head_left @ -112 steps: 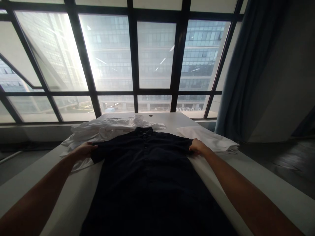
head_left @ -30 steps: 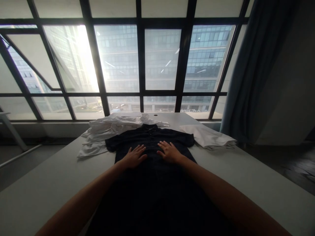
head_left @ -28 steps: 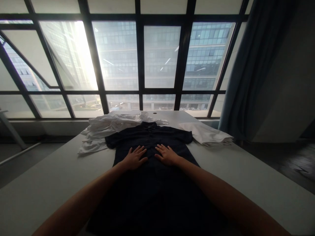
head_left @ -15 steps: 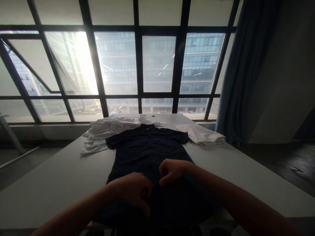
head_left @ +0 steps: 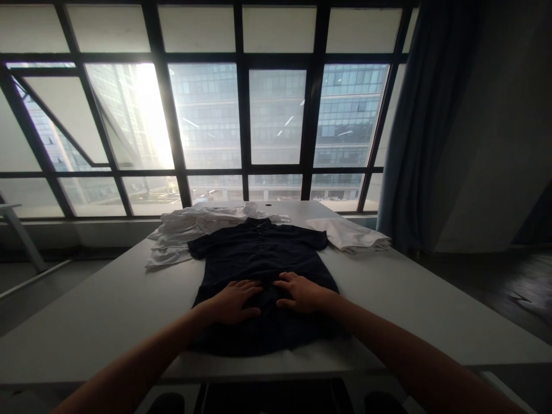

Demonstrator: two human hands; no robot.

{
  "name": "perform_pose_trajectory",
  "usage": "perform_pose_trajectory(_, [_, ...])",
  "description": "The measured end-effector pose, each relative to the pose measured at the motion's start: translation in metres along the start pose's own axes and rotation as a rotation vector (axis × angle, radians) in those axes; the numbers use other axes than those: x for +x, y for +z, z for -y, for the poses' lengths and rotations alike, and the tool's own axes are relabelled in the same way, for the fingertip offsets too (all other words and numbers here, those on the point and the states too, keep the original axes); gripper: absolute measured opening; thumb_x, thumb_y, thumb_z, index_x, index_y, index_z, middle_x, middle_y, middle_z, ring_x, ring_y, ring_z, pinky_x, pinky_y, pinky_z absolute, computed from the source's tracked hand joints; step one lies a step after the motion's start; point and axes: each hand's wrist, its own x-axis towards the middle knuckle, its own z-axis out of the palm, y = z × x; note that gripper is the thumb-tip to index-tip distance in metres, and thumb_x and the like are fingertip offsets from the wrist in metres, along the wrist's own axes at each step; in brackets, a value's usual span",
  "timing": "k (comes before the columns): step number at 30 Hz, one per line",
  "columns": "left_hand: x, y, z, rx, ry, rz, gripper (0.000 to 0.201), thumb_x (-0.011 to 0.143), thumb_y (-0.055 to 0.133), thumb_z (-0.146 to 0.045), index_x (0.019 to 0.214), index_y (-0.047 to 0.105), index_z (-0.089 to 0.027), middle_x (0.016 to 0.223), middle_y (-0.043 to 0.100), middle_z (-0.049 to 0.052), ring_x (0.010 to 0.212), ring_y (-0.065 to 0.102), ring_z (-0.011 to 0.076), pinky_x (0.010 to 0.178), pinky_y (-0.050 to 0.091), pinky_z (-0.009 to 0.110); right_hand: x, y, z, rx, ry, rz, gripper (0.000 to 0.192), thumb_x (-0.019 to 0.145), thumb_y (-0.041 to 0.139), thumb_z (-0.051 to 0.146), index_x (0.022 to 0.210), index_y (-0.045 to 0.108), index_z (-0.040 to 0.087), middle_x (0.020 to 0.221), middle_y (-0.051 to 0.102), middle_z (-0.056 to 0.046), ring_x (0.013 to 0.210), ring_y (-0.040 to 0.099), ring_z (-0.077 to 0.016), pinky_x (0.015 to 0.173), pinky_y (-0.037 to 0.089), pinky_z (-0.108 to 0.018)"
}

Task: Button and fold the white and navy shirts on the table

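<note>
A dark navy short-sleeved shirt (head_left: 263, 256) lies spread on a white table (head_left: 142, 316), its collar toward the window and its hem near the front edge. Resting on the lower half of the shirt, my left hand (head_left: 235, 302) has its fingers stretched out and the thumb apart. My right hand (head_left: 299, 292) lies beside it on the cloth, fingers also extended and thumb spread. A small gap separates the two hands. Neither one grips the fabric.
Rumpled white garments (head_left: 185, 230) lie at the table's far left. A folded white cloth (head_left: 351, 234) sits at the right, by the shirt's sleeve. Behind are tall framed windows (head_left: 276, 115) and a blue curtain (head_left: 409, 144). The table's front edge runs close to me.
Both hands have opened from closed shapes and now lie flat on the shirt, the left one farther forward. The shirt's lower part now rests on the tabletop, hem visible.
</note>
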Motion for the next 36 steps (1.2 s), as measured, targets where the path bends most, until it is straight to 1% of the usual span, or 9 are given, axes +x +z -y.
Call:
perform_pose_trajectory(4, [0.035,0.004,0.045,0.051,-0.031,-0.002,0.06,0.098,0.04,-0.053,0.149,0.04,-0.023,0.157,0.034,0.009,0.146,0.028,0.0266,0.119,0.02,0.044,0.042,0.007,-0.028,-0.057,0.063,-0.007,0.064,0.096,0.047,0.053,0.148,0.043,0.017,0.154,0.033,-0.016,0.14,0.034,-0.0332,0.116,0.027,-0.047])
perform_pose_trajectory(8, [0.074,-0.004,0.072,0.184,-0.074,-0.157,0.052,0.098,0.044,-0.048,0.142,0.049,-0.022,0.15,0.045,0.009,0.141,0.037,0.0258,0.117,0.025,0.042,0.088,0.008,-0.054,-0.191,0.067,-0.144,0.054,0.1,0.041,0.047,0.145,0.047,0.017,0.149,0.044,-0.014,0.137,0.04,-0.0284,0.117,0.024,-0.047])
perform_pose_trajectory(10, [0.085,-0.009,0.069,0.297,-0.155,-0.261,0.046,0.096,0.052,-0.042,0.134,0.057,-0.018,0.144,0.051,0.013,0.134,0.044,0.029,0.113,0.03,0.044,0.102,0.007,-0.061,-0.263,0.079,-0.232,0.051,0.099,0.045,0.044,0.141,0.052,0.016,0.144,0.049,-0.014,0.134,0.044,-0.0273,0.116,0.025,-0.046])
perform_pose_trajectory(14, [0.088,-0.016,0.036,0.376,-0.267,-0.377,0.026,0.092,0.058,-0.033,0.11,0.069,-0.017,0.121,0.062,0.014,0.117,0.054,0.0304,0.098,0.042,0.042,0.103,0.004,-0.053,-0.381,0.071,-0.372,0.036,0.096,0.052,0.032,0.124,0.064,0.013,0.129,0.06,-0.017,0.121,0.053,-0.0282,0.107,0.034,-0.042])
perform_pose_trajectory(18, [0.076,-0.018,0.013,0.209,-0.265,-0.305,0.028,0.087,0.063,-0.045,0.096,0.072,-0.02,0.104,0.067,0.009,0.098,0.063,0.0256,0.082,0.048,0.033,0.08,0.006,-0.034,-0.253,0.042,-0.384,0.03,0.097,0.051,0.038,0.1,0.071,0.016,0.103,0.066,-0.011,0.101,0.06,-0.0235,0.09,0.043,-0.034])
perform_pose_trajectory(22, [0.068,-0.019,0.018,0.099,-0.343,-0.198,0.03,0.076,0.074,-0.044,0.095,0.073,-0.019,0.101,0.069,0.008,0.091,0.066,0.0246,0.073,0.048,0.028,0.06,0.007,-0.028,-0.038,0.014,-0.291,0.04,0.081,0.071,0.054,0.1,0.071,0.019,0.105,0.064,-0.007,0.094,0.061,-0.0213,0.079,0.046,-0.028])
perform_pose_trajectory(28, [0.066,-0.022,0.028,-0.084,-0.416,-0.163,0.014,0.08,0.067,-0.025,0.09,0.074,-0.018,0.086,0.073,0.004,0.08,0.067,0.0189,0.068,0.047,0.024,0.056,0.002,-0.039,0.089,0.094,-0.223,0.021,0.082,0.068,0.035,0.096,0.073,0.02,0.103,0.067,-0.005,0.083,0.063,-0.0172,0.07,0.044,-0.025])
perform_pose_trajectory(33, [0.068,-0.028,0.017,-0.022,-0.393,-0.442,0.017,0.086,0.059,-0.026,0.085,0.074,-0.017,0.096,0.071,0.009,0.092,0.065,0.0222,0.08,0.047,0.029,0.06,-0.004,-0.042,0.362,0.141,-0.368,0.028,0.087,0.053,0.035,0.082,0.072,0.015,0.074,0.067,-0.003,0.067,0.06,-0.0153,0.062,0.04,-0.024])
perform_pose_trajectory(36, [0.074,-0.026,0.007,-0.178,-0.374,-0.513,0.026,0.09,0.056,-0.033,0.089,0.073,-0.015,0.085,0.07,0.007,0.078,0.064,0.0199,0.071,0.046,0.028,0.061,-0.007,-0.044,0.452,0.187,-0.528,0.036,0.087,0.049,0.042,0.074,0.068,0.014,0.066,0.062,-0.002,0.063,0.055,-0.0145,0.059,0.037,-0.024])
